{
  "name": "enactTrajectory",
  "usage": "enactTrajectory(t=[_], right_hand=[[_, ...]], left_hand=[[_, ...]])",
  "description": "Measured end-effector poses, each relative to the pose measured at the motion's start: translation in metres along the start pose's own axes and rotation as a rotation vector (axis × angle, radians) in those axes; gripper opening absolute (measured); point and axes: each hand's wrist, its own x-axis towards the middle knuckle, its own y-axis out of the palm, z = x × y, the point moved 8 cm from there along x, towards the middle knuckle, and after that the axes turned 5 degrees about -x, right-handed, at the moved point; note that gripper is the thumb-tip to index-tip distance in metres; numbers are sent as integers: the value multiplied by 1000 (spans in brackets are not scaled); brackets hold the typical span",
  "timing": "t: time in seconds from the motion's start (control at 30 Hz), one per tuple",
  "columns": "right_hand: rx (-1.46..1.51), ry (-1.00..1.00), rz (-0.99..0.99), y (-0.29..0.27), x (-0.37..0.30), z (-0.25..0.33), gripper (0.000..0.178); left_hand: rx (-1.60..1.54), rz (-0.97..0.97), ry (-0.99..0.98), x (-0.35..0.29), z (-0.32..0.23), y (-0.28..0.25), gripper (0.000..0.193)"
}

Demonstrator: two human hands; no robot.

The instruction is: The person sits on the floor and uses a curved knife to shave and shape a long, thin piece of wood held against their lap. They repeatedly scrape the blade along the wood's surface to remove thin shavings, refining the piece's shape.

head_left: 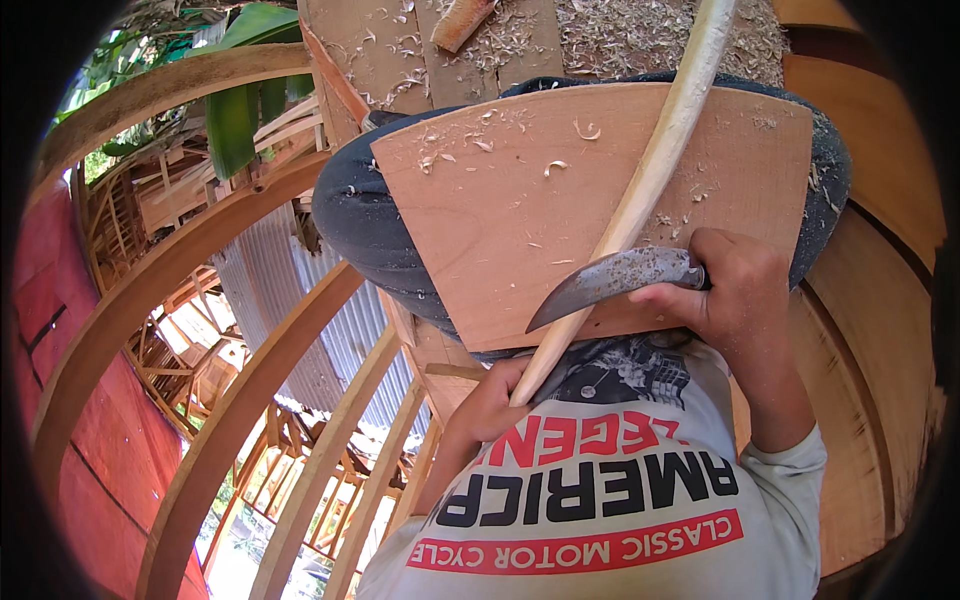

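Observation:
A long, pale, slightly curved wooden stick (660,165) runs slantwise from the top edge down to my waist. Its near end is gripped by my left hand (488,402), with the fingers wrapped round it. My right hand (738,288) is closed on the handle of a knife (620,280), whose broad, stained blade lies across the stick a little above my left hand. The blade's tip points left. Under both rests a flat, tapered wooden board (480,230) on my lap, with curled shavings scattered on it. Most of the knife's handle is hidden in my fist.
Planks (400,70) strewn with wood shavings (660,40) lie beyond my knees, with a short wood offcut (462,22) on them. Curved wooden ribs (200,240) rise on the left, and curved planking (850,400) encloses the right. Corrugated metal sheets (300,300) show between the ribs.

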Motion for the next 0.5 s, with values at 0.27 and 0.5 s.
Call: enactTrajectory(t=[0.27,0.5], right_hand=[[-268,-14,-192,-30,25,-22,63],[-101,488,-328,-62,42,-124,73]], left_hand=[[-130,-30,51,6,-11,10,31],[-85,75,61,6,1,6,40]])
